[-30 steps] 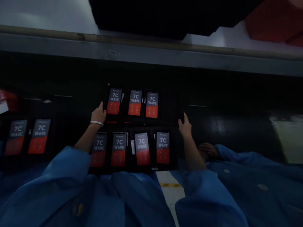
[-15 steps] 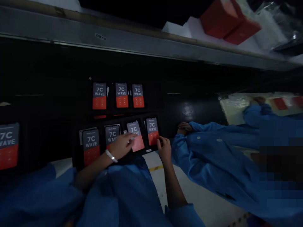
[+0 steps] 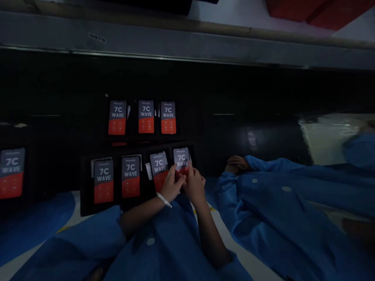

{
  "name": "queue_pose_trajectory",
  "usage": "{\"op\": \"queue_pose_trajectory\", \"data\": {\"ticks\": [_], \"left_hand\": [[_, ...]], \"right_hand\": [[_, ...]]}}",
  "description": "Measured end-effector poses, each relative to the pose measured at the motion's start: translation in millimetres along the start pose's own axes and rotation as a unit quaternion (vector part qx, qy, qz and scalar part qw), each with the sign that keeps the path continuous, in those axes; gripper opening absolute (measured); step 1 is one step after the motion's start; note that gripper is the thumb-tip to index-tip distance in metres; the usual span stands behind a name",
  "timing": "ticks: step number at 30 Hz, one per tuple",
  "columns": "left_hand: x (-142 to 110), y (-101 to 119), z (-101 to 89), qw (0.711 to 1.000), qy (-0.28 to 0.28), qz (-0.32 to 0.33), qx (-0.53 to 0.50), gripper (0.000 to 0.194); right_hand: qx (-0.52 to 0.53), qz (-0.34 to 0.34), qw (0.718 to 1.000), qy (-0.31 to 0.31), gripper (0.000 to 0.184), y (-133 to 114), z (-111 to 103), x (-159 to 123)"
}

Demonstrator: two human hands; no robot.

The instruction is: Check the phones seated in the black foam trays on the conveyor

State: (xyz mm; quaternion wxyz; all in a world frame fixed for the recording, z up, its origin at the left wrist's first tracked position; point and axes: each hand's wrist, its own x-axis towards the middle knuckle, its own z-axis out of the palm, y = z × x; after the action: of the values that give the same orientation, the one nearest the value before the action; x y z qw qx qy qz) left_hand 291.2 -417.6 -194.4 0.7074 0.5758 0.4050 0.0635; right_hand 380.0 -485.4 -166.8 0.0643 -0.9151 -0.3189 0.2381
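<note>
A black tray [image 3: 86,195] in front of me holds several phones with grey and red "7C WAVE" screen labels. Both my hands meet at the rightmost phone [image 3: 181,157] of this near tray. My left hand [image 3: 171,185], with a bracelet at the wrist, has its fingers curled on the phone's lower left. My right hand [image 3: 194,186] grips its lower right edge. A second tray behind carries three more labelled phones [image 3: 145,116].
A dark conveyor belt [image 3: 249,128] runs left to right under a grey metal rail [image 3: 187,43]. Another labelled phone [image 3: 11,172] lies at far left. A co-worker's blue sleeve [image 3: 281,195] and hand [image 3: 236,164] rest at my right.
A second ago my hands held the far tray's sides. They drew back to the near tray and have now closed together on its rightmost phone. The view shifted right.
</note>
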Motion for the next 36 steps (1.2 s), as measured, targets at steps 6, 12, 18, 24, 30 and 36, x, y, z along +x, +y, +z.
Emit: {"op": "queue_pose_trajectory", "data": {"ticks": [6, 12, 18, 24, 30, 36], "left_hand": [[-9, -7, 15.1, 0.998, 0.057, -0.018, -0.001, 0.064], [-15, -2, 21.4, 0.996, 0.084, 0.006, 0.037, 0.064], [-12, 3, 24.5, 0.993, 0.105, 0.01, 0.054, 0.065], [-9, 5, 23.7, 0.994, 0.094, 0.012, 0.055, 0.067], [-8, 4, 21.8, 0.992, 0.091, 0.031, 0.08, 0.067], [-9, 9, 28.0, 0.981, 0.103, 0.036, 0.16, 0.069]], "right_hand": [[0.13, -0.044, 0.989, -0.057, 0.061, 33, -14, 18], [0.162, -0.054, 0.978, -0.118, 0.06, 41, -25, 32], [0.202, -0.083, 0.965, -0.145, 0.053, 53, -27, 42], [0.236, -0.036, 0.952, -0.191, 0.06, 62, -23, 50], [0.347, -0.017, 0.909, -0.232, 0.065, 66, -15, 57], [0.3, -0.047, 0.921, -0.243, 0.069, 66, -13, 53]]}}
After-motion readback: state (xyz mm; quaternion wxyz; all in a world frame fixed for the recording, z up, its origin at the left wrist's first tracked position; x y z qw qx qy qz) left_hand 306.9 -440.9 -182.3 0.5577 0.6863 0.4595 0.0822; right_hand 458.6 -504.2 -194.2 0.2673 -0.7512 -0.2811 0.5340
